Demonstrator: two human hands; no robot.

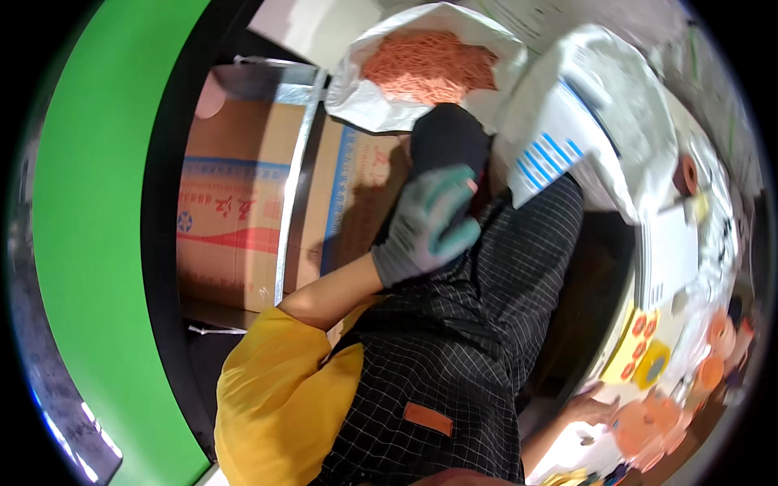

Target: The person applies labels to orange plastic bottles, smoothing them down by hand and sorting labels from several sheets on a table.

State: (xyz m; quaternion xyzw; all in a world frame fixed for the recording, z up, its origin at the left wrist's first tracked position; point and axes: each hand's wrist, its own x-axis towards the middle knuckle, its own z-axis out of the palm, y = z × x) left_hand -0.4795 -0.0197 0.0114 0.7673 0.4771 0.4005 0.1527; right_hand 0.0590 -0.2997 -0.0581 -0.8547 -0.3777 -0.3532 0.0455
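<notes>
My left hand (421, 231) wears a grey glove with teal fingers and hovers over my dark-clad lap. Its thumb stands apart from the fingers, and nothing shows in the grasp; one bare fingertip pokes out. At the lower right, my bare right hand (590, 407) reaches over the table beside stacked orange round pieces (648, 429), fingers apart. Whether it touches them cannot be made out. In front of my knees a white sack (348, 93) holds a heap of small orange strips (429, 65). A second white sack (640, 105), with a blue-striped white panel, stands right of it.
Brown cardboard boxes (231, 219) lie at the left, beside a metal strip (293, 194) and a green surface (89, 202). Along the right-hand table are a white stack of sheets (671, 251), a yellow sheet with red circles (630, 344) and a yellow tape roll (651, 364).
</notes>
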